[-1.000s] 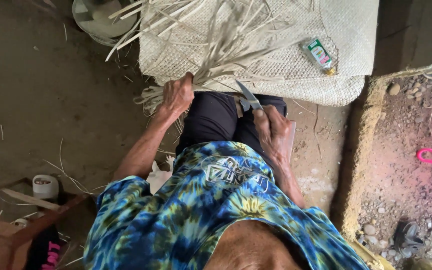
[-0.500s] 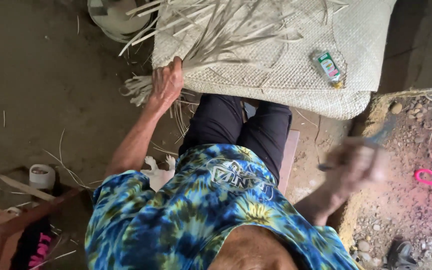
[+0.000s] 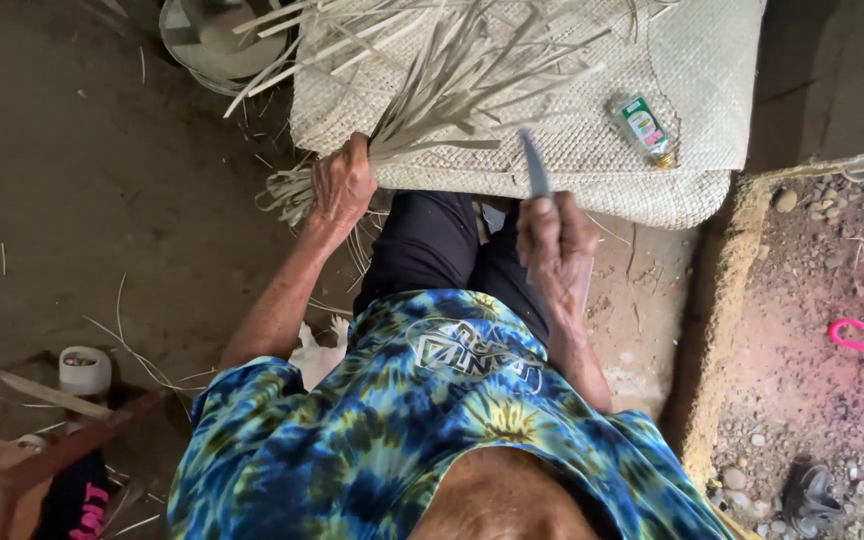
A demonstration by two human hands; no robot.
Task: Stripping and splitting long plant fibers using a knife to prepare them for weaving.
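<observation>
I see the woven mat (image 3: pixel 652 60) as the biggest thing here, spreading beyond my fingertips with its folded near edge running just past both hands. To the right of my right fingers the concrete floor ends at a raised curb (image 3: pixel 717 300), gravel beyond it; to the left of my left fingers the bare floor (image 3: pixel 82 180) lies wide open. The bundle of dried leaf strips (image 3: pixel 442 90) fans out over the mat from my left hand (image 3: pixel 342 185), whose fingers are curled tight around the gathered butt ends at the mat's left corner. My right hand (image 3: pixel 552 240) is closed around the handle of a knife (image 3: pixel 532 165), blade pointing away over the mat's edge, just right of the bundle; I think blade and strips are apart, though the view is soft there. A small green-labelled bottle (image 3: pixel 644 128) lies on the mat beyond my right fingers, well clear of the blade.
</observation>
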